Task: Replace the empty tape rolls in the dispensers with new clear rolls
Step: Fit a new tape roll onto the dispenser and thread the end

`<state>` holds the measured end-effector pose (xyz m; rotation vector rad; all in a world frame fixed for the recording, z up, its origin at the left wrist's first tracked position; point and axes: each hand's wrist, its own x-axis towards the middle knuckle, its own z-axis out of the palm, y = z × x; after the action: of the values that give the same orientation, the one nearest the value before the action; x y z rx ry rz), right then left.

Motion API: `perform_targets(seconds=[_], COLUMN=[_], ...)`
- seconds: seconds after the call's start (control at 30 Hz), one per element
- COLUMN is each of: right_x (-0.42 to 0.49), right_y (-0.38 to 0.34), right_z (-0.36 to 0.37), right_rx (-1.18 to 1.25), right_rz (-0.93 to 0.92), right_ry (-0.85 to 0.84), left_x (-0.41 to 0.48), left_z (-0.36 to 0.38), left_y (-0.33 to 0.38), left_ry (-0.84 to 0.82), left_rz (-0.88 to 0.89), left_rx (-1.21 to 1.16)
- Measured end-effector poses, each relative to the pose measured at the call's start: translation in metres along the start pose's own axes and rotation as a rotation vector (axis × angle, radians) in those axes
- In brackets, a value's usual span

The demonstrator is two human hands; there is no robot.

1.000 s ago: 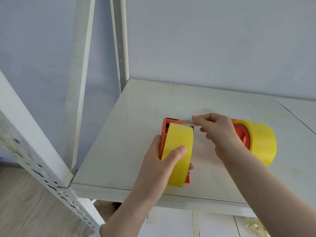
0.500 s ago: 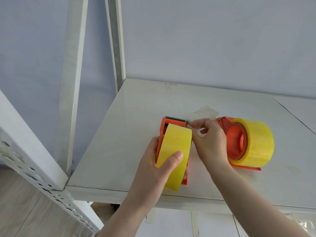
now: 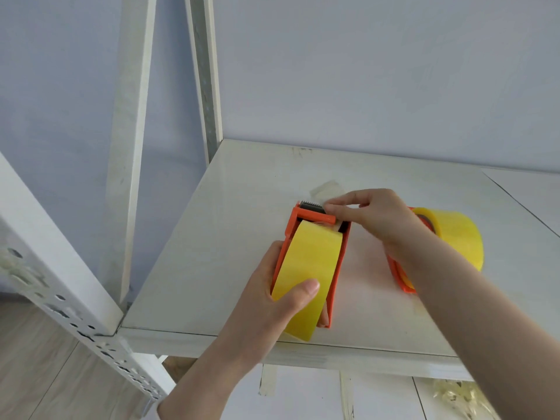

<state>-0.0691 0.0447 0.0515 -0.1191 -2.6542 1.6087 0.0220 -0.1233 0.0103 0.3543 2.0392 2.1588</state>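
Observation:
An orange tape dispenser [image 3: 338, 268] loaded with a yellowish clear roll [image 3: 306, 268] stands on the white shelf [image 3: 230, 237]. My left hand [image 3: 272, 301] grips it from the left, thumb lying across the roll. My right hand [image 3: 369, 216] pinches the loose end of tape at the dispenser's serrated blade [image 3: 312, 205]. A second orange dispenser [image 3: 403, 277] with its own yellowish roll [image 3: 454, 234] lies on its side to the right, partly hidden behind my right forearm.
A scrap of clear tape [image 3: 325, 187] sticks to the shelf behind the blade. White perforated shelf uprights [image 3: 60, 286] rise at the left, and a wall stands behind. Crumpled clear plastic [image 3: 457, 395] lies below the shelf at the lower right.
My right hand has moved left and down from beside the roll to the blade end, carrying the tape end with it. The left hand keeps its grip on the dispenser.

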Motion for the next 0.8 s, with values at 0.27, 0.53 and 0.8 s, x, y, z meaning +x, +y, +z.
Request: perform_targets(seconds=[0.27, 0.53, 0.8], right_x=[0.015, 0.038, 0.056], right_y=[-0.021, -0.048, -0.036], right_z=[0.0, -0.017, -0.043], right_rx=[-0.207, 0.171, -0.301], right_rz=[-0.073, 0.213, -0.149], right_ry=[-0.138, -0.285, -0.079], left_x=[-0.001, 0.0, 0.003], left_z=[0.005, 0.006, 0.005], left_y=[0.002, -0.005, -0.002], left_ry=[-0.129, -0.068, -0.075], left_rz=[-0.017, 0.005, -0.016], left_rx=[-0.037, -0.044, -0.072])
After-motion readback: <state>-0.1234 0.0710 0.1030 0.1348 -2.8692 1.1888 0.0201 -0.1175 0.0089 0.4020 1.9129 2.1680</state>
